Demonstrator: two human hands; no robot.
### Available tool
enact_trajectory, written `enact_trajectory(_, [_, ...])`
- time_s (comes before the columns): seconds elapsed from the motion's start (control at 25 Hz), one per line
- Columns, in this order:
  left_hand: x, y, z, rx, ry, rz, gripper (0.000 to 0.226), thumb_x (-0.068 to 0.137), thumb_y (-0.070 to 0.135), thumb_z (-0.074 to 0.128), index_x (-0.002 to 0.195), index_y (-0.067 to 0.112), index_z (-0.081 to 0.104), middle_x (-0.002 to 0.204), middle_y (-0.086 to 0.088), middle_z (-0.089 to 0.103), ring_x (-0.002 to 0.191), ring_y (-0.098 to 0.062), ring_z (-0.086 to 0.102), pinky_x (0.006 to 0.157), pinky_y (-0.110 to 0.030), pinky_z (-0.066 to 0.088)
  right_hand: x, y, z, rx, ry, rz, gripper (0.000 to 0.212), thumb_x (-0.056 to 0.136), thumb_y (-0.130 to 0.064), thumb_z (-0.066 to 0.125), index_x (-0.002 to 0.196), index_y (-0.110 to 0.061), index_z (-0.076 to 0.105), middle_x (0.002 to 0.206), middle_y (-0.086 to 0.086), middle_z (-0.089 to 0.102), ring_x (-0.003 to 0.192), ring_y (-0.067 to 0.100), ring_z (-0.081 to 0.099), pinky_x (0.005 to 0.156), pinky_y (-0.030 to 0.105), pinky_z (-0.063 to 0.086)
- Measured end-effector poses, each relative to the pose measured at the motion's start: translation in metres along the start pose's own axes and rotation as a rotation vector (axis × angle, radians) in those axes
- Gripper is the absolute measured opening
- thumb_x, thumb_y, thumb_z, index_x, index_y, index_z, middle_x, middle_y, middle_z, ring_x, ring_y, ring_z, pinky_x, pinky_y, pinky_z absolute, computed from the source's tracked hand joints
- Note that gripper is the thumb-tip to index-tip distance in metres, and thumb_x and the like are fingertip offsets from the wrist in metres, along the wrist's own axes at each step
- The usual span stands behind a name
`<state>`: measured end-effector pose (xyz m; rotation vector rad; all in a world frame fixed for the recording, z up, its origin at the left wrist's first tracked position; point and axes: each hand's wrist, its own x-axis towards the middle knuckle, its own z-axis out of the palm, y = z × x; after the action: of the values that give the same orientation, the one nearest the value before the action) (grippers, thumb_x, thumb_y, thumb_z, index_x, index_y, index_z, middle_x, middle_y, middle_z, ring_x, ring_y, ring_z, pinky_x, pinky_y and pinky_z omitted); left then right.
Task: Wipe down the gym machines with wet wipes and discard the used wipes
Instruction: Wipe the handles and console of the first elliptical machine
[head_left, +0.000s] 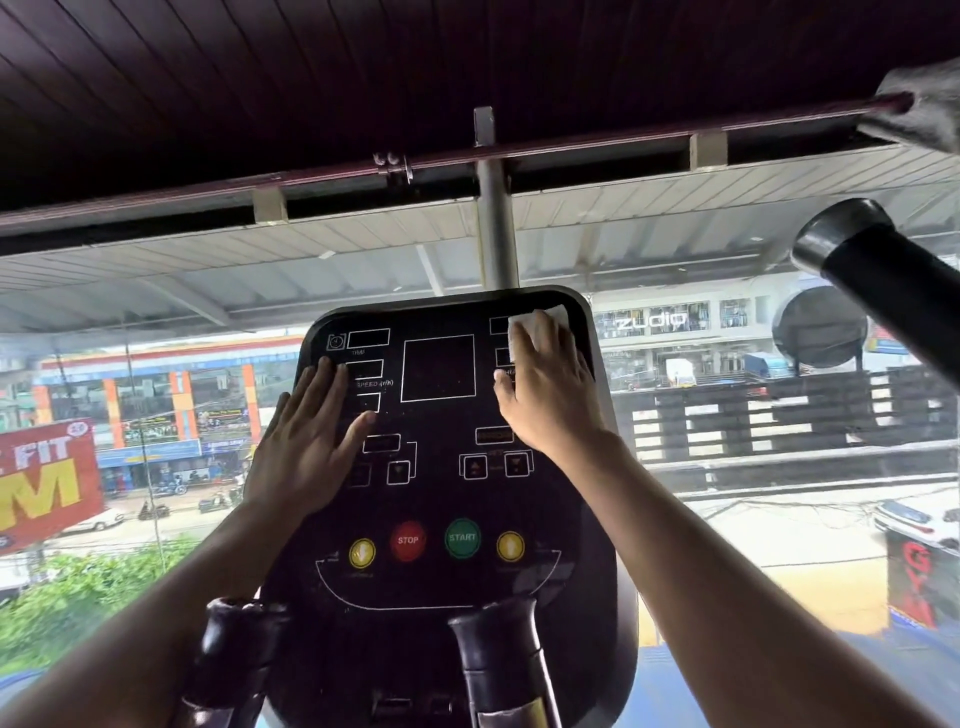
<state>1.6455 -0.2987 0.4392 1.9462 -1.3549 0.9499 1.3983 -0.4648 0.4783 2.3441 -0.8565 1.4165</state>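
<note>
A black gym machine console fills the middle of the head view, with a dark screen, STOP and START buttons and two yellow buttons. My right hand presses a white wet wipe flat against the console's upper right corner; most of the wipe is hidden under my fingers. My left hand lies flat with straight fingers on the console's left side, over the speed readouts, holding nothing.
Two black padded handles rise below the console. A thick black bar end juts in at the upper right. Behind the console is a large window with a steel post and a street beyond.
</note>
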Motion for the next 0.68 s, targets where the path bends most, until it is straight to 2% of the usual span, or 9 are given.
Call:
enact_trajectory(0.12, [0.000,-0.001,0.001,0.001,0.000,0.003,0.084,0.097,0.076,0.012,0.166,0.028,0.010,0.173,0.007,0.001,0.159,-0.008,-0.004,0.130,-0.038,0.007,0.004,0.000,0.004,-0.115,-0.123,0.136,0.098,0.093,-0.071,0.015,0.161,-0.001,0.004,0.167,0.027,-0.002,0.156,0.039,-0.009,0.128,0.050,0.003])
enact_trajectory(0.2, [0.000,-0.002,0.002,-0.003,0.010,0.008,0.084,0.098,0.075,0.013,0.166,0.028,0.011,0.173,0.006,0.002,0.159,-0.008,-0.003,0.130,-0.039,0.008,0.012,-0.001,0.007,-0.151,-0.144,0.153,0.109,0.086,-0.079,-0.002,0.160,0.002,-0.002,0.167,0.027,-0.007,0.156,0.037,-0.013,0.127,0.049,-0.005])
enact_trajectory(0.32, [0.000,-0.003,0.003,0.001,0.005,0.007,0.084,0.098,0.076,0.012,0.166,0.028,0.009,0.173,0.006,0.001,0.159,-0.008,-0.004,0.131,-0.039,0.008,0.029,-0.006,0.006,-0.177,-0.196,0.130,0.110,0.088,-0.083,0.000,0.159,0.000,-0.007,0.168,0.023,-0.011,0.156,0.035,-0.015,0.126,0.050,-0.007])
enact_trajectory(0.48, [-0.001,-0.001,0.001,0.006,-0.012,0.001,0.082,0.098,0.076,0.012,0.166,0.031,0.006,0.173,0.009,-0.002,0.159,-0.006,-0.007,0.129,-0.036,0.004,0.005,-0.017,0.003,-0.191,-0.210,-0.040,0.106,0.092,-0.079,0.009,0.160,0.001,-0.005,0.168,0.022,-0.007,0.156,0.033,-0.015,0.127,0.047,-0.006])
enact_trajectory(0.6, [-0.001,-0.001,-0.001,-0.003,-0.024,-0.001,0.083,0.097,0.078,0.011,0.166,0.032,0.004,0.173,0.010,-0.004,0.158,-0.005,-0.009,0.129,-0.035,0.002,-0.015,-0.014,0.004,-0.200,-0.195,0.032,0.104,0.093,-0.078,0.008,0.159,0.001,-0.009,0.167,0.022,-0.013,0.155,0.034,-0.019,0.127,0.047,-0.006])
enact_trajectory(0.68, [-0.001,-0.001,-0.002,-0.015,-0.019,-0.002,0.083,0.097,0.078,0.011,0.166,0.033,0.005,0.173,0.011,-0.004,0.158,-0.004,-0.008,0.130,-0.035,0.003,0.001,-0.009,0.005,-0.196,-0.155,0.117,0.104,0.092,-0.078,0.006,0.160,0.000,-0.006,0.168,0.022,-0.010,0.155,0.036,-0.018,0.127,0.050,-0.006])
